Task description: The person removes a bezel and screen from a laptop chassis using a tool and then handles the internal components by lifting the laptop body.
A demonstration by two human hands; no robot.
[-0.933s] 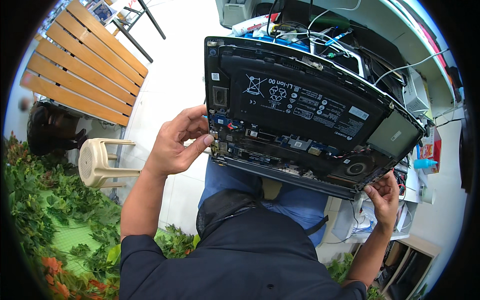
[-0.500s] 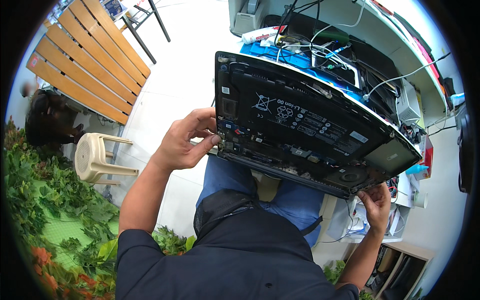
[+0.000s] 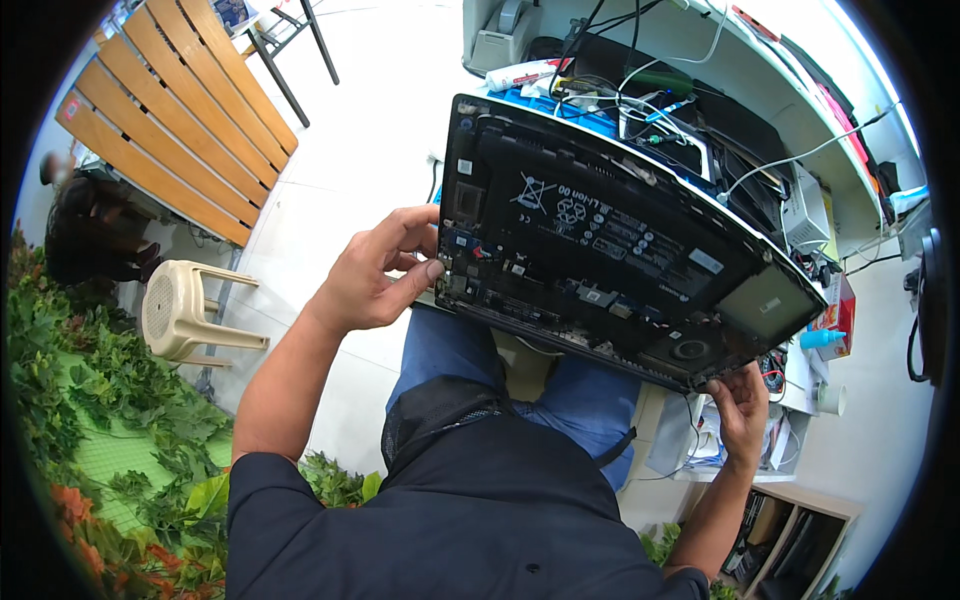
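Note:
An opened laptop (image 3: 560, 270) is held up tilted in front of my body, its bottom cover off and its insides facing me. Across its upper part lies a black battery (image 3: 615, 225); a round fan (image 3: 689, 349) shows near its right end. My left hand (image 3: 385, 270) grips the left edge, thumb on the near side, the other fingers partly hidden behind. At the lower right corner, my right hand (image 3: 738, 405) pinches the edge between thumb and fingers.
Behind the laptop, a workbench holds a blue mat (image 3: 540, 100), tangled cables (image 3: 665, 120) and a white tube (image 3: 525, 74). To the left stand a beige plastic stool (image 3: 180, 310) and a slatted wooden bench (image 3: 180, 120). A person (image 3: 90, 225) sits beyond the stool. Low shelves (image 3: 800, 530) stand at lower right.
The laptop's left end has shifted slightly right and up, and its right end slightly left and down in view. Both hands keep their hold on its edges.

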